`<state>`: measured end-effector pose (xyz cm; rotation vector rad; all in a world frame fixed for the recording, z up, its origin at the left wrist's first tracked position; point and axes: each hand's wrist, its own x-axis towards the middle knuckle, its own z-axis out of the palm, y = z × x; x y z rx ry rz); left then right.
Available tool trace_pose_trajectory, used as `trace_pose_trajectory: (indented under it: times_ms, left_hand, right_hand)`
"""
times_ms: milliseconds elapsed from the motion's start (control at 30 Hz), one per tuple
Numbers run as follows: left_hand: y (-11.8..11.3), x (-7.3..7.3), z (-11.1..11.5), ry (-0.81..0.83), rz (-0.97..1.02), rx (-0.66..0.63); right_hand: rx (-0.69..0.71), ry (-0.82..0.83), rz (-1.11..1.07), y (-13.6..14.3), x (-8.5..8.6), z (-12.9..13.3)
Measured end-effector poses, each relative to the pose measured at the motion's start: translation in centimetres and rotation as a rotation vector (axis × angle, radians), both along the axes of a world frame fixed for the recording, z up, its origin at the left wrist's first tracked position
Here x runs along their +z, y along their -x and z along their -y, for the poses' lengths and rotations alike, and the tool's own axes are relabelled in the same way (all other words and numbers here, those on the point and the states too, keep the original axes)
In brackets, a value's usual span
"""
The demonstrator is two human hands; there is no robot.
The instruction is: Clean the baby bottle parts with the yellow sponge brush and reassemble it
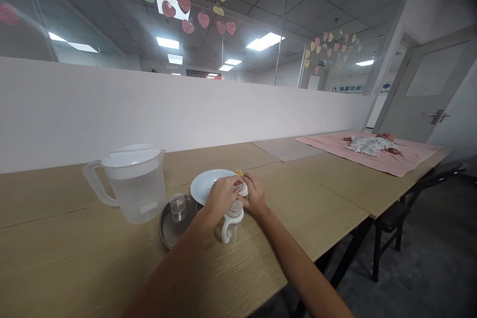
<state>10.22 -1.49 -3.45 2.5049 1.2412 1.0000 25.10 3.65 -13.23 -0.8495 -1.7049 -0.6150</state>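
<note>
My left hand (222, 197) and my right hand (255, 196) meet above the table, fingers curled around a white bottle collar (243, 190) with a clear part in it, perhaps the nipple; the fingers hide much of it. Just below stands a clear baby bottle (234, 228) with a white handle (225, 231), upright, its mouth uncovered. To the left, a clear bottle cap (178, 207) sits in a round metal tray (163, 232). Behind my left hand lies a white plate (203, 182). Small yellow tips (239, 173) show beyond my fingers; what they belong to is hidden.
A lidded translucent pitcher (137, 189) stands left of the tray. At the table's far right end, a baby-like figure (367, 145) in a patterned outfit lies on a pink cloth (402, 164). A dark chair (391, 218) stands by the right edge; a white wall (186, 114) runs behind.
</note>
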Motion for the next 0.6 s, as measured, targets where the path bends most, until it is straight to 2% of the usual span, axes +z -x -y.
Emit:
trace_pose_trajectory:
  times_ms: [233,367,467,600]
  left_hand:
    - [-0.7,0.6,1.3,0.005,0.014,-0.067]
    - [-1.4,1.3,2.6,0.008,-0.002,-0.082]
    - [-1.7,1.8,3.7,0.012,-0.024,-0.053]
    - [-1.9,2.3,4.6,0.039,-0.088,-0.008]
  right_hand:
    - [0.022,-0.126,0.056,-0.9,0.5,-0.1]
    - [-0.028,-0.220,0.059,-1.6,0.7,-0.1]
    - [-0.055,-0.245,0.054,-2.1,0.8,-0.2]
    - [-0.021,-0.274,0.033,-2.5,0.7,-0.3]
